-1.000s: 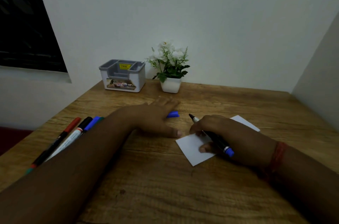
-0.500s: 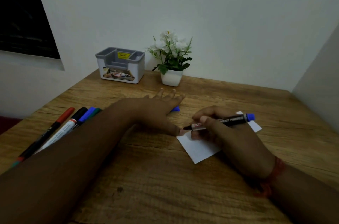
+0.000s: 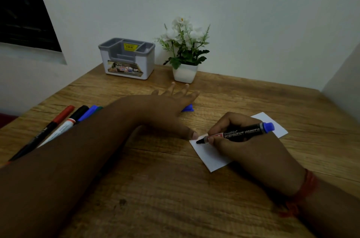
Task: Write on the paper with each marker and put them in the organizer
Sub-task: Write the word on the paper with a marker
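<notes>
Now, step in hand: the right hand [image 3: 251,148] is gripping the uncapped marker [image 3: 241,133], its fingers curled round the barrel, and is bringing the dark tip onto the near-left corner of the paper [image 3: 212,157].
Left hand: the left hand [image 3: 171,109] is lying flat on the table [image 3: 175,198] with fingers straight and holding nothing, while its thumb tip is pressing at the paper's far-left edge to pin it.
Doing it well: judging from the grip, the marker is lying quite low and nearly level, so raising the blue back end a little is likely helping the tip meet the sheet squarely; a light, short stroke is enough, since the paper is small and pinned at only 1 corner and could be swivelling under a hard drag.
Cap: the blue cap [image 3: 188,108] is lying on the table just beyond the left hand, partly hidden by it; it is worth keeping in reach for closing the marker before storing it.
Waiting markers: about 4 more markers [image 3: 64,122] are lying side by side at the left, partly covered by the left forearm.
Organizer: the organizer [image 3: 127,58] is standing at the far side, left of the flower pot [image 3: 185,73], well apart from the paper.
Organizer contents: its several grey compartments are showing no markers; 1 yellow sticker is sitting on an inner wall.
</notes>
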Demonstrator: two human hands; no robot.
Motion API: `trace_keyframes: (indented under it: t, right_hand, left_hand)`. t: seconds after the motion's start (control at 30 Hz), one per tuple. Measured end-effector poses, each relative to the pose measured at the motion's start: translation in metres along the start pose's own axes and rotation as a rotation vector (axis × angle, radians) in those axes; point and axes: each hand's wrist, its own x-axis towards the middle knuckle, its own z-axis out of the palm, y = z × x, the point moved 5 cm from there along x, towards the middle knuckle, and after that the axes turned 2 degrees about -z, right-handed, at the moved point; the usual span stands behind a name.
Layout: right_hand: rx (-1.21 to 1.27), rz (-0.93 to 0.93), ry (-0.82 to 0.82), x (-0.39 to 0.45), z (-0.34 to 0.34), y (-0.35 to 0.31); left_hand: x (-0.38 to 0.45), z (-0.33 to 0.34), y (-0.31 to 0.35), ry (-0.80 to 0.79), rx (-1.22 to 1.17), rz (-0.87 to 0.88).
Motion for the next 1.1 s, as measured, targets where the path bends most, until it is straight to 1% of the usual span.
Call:
trace_keyframes:
  t: [0.37,0.53,0.8,1.1]
  right_hand:
    - [0.038,0.024,-0.02,-0.0019,0.0013,-0.0016]
    - [0.064,0.043,0.042,-0.0021,-0.0023,-0.0008]
    - [0.038,0.049,0.037,-0.0013,-0.0011,-0.0011]
    - [0.024,0.048,0.08,-0.0021,-0.0033,0.0003]
  left_hand:
    - [-0.005,-0.0051,0.0006,0.074,0.073,-0.002]
    - [-0.0062,-0.0072,0.0029,0.082,0.096,-0.005]
    - [-0.0065,-0.0087,0.0038,0.086,0.106,-0.002]
    - [-0.0065,-0.0081,0.0049,0.088,0.115,0.003]
